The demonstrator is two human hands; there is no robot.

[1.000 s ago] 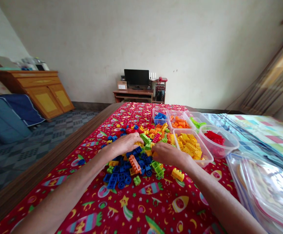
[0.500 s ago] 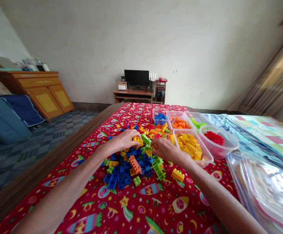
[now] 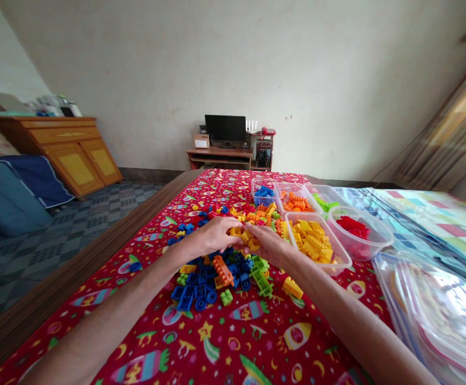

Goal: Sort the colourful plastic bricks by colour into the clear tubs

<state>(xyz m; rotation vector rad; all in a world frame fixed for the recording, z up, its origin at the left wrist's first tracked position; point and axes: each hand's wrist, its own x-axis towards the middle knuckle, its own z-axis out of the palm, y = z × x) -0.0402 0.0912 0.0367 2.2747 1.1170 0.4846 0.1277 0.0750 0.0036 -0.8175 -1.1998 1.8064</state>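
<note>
A heap of mixed plastic bricks in blue, green, orange, yellow and red lies on the red patterned tablecloth. My left hand hovers over the heap, its fingers pinched on a yellow brick. My right hand lies palm up beside it, cupping a few yellow bricks. The two hands touch at the fingertips. Just right of them stands a clear tub of yellow bricks.
Clear tubs hold blue bricks, orange bricks, green bricks and red bricks. Clear zip bags lie at the right. A lone yellow brick sits nearer me. The table's wooden edge runs along the left.
Both hands rose off the heap and came together. The right hand turned palm up with yellow bricks, and the left brought a yellow brick over to it.
</note>
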